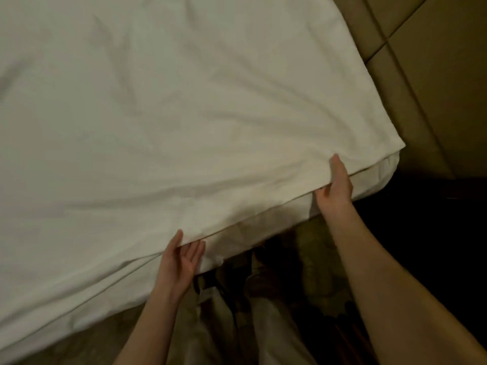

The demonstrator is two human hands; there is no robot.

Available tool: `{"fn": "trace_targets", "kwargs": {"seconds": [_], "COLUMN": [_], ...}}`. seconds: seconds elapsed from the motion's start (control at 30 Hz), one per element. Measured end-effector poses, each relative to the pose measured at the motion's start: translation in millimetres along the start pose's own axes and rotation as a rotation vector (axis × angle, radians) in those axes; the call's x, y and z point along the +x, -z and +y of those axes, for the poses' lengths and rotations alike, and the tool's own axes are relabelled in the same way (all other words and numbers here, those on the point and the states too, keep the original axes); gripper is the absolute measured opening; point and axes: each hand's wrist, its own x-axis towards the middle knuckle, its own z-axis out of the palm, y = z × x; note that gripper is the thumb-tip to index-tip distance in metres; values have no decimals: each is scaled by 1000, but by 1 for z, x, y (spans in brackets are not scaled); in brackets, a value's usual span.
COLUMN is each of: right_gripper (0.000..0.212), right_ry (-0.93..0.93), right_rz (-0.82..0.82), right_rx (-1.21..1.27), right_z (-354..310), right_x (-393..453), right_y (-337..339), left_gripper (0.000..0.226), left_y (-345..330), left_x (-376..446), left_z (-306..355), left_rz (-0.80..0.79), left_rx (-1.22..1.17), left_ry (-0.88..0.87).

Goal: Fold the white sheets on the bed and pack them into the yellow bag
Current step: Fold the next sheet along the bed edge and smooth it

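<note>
Here both hands pinch the white sheet's (184, 106) near edge, left hand (181, 262) and right hand (336, 185); next, seemingly, lift and fold it across the bed (379, 180).

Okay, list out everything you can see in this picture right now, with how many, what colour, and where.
white sheet: one, white, spread over the bed, filling most of the view, wrinkled.
lower layers: number unclear, white, showing under the sheet at the bed's near right corner.
padded panel: one, tan, with seams, upper right beyond the bed.
floor: dark patterned, below the bed edge, dim.
left hand: one, at the sheet's near edge, thumb on top, fingers beneath.
right hand: one, pinching the near edge toward the right corner.
</note>
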Motion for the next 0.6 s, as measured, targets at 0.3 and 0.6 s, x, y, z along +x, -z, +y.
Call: {"fn": "trace_targets", "kwargs": {"seconds": [0.3, 0.6], "right_gripper": [14, 16], "right_ry": [-194, -51], "right_rz": [-77, -114], "right_rx": [-480, -339], "right_z": [152, 146], "right_x": [-97, -116], "right_y": [-14, -23], "left_gripper": [35, 25], "left_y": [73, 163], "left_x": [-2, -1], "left_z": [53, 109], "left_rz": [149, 364], "left_rx": [-473, -413], "left_ry": [-195, -295]}}
